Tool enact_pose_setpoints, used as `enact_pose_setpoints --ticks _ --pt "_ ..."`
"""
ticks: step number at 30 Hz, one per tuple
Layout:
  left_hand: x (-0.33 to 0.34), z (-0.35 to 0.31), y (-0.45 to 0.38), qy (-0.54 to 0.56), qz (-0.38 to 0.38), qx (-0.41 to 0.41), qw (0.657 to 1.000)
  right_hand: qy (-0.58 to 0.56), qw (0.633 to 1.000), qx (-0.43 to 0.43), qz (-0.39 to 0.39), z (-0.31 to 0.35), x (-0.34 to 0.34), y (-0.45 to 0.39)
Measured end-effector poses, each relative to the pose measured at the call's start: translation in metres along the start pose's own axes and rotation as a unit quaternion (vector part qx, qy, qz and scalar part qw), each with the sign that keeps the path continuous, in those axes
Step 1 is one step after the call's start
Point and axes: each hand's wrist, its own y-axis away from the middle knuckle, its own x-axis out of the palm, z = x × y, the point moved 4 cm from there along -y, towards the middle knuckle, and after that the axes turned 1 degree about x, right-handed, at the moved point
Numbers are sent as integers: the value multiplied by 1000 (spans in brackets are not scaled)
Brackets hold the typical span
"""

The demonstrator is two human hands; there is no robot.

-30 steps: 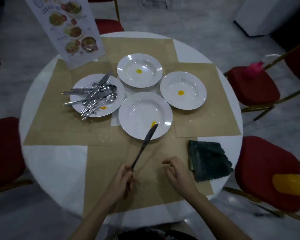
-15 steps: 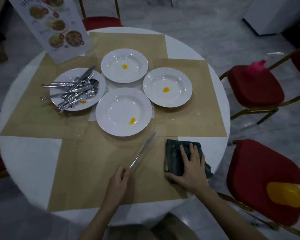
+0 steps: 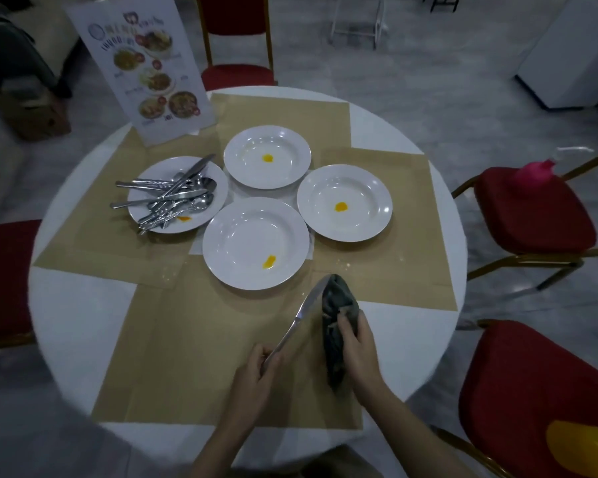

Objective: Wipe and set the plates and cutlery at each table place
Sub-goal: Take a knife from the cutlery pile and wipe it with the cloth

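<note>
Your left hand (image 3: 256,370) sits low and near the middle, its forearm coming up from the bottom edge. Its fingers (image 3: 258,357) are curled round the handle of a knife (image 3: 302,313), thumb on the near side, and the blade slants up and away to the right. Your right hand (image 3: 356,346) is just beside it to the right, the forearm running in from the lower right corner. Its fingers are bunched round a dark cloth (image 3: 335,305), gripping it against the right side of the blade. Both wrists are bare and roughly straight.
</note>
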Motion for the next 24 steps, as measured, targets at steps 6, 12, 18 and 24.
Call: enact_pose_setpoints --ticks 6,12,18,24 --pt "20 -19 7 24 41 13 999 -356 900 245 57 -10 36 13" --pt "37 -26 19 42 115 -21 992 -198 962 189 -3 -10 29 -8" --pt "39 -33 17 5 134 -16 991 -218 934 265 -101 -8 16 -29" --pt "28 -34 16 33 97 -28 994 -183 954 237 -20 -11 30 -23"
